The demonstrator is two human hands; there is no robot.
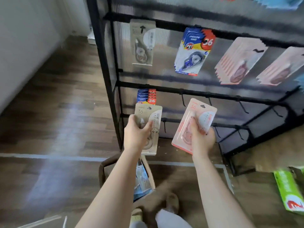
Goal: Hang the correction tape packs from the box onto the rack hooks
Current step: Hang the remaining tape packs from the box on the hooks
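Observation:
My left hand (137, 134) grips a beige correction tape pack (148, 116), held upright in front of the lower left of the black rack (105, 51). My right hand (201, 137) grips a pink correction tape pack (189, 122), tilted to the right below several bare hooks (183, 100). On the rack hang a single beige pack (142, 42), a stack of blue packs (191, 51), pink stacks (238, 61) at the right and more blue packs (147, 96) on the lower row. The brown box (105, 168) lies on the floor between my arms, with light blue packs (141, 180) inside.
Wooden floor runs to the left, with a white wall (24, 46) at the far left. A cardboard surface (271, 153) and a green packet (289, 190) lie at the right. My feet in slippers (171, 203) stand beside the box.

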